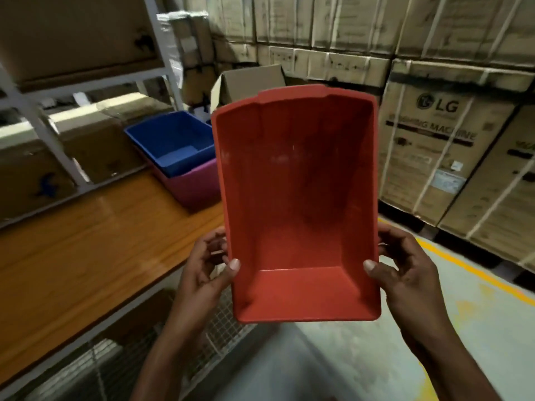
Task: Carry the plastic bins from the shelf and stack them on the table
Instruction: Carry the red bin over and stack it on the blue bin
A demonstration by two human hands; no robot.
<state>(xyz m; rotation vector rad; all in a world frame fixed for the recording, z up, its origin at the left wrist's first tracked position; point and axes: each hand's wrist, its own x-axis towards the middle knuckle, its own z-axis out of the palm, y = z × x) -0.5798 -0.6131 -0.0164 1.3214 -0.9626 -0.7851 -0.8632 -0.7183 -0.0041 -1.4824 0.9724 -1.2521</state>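
Observation:
An empty red plastic bin [298,204] fills the middle of the view, its open top turned toward me. My left hand [208,267] grips its left rim near the closer end, thumb over the edge. My right hand [405,267] grips the right rim the same way. Beyond the bin's left side, a blue bin [173,140] sits nested inside a pink bin [191,186] on the wooden table [86,241]. The red bin hangs in the air just past the table's right edge.
A white metal shelf [43,123] with cardboard boxes stands behind the table. Stacked appliance cartons [434,157] wall off the back and right. An open brown box [249,79] sits behind the bins. A yellow line [474,273] crosses the grey floor.

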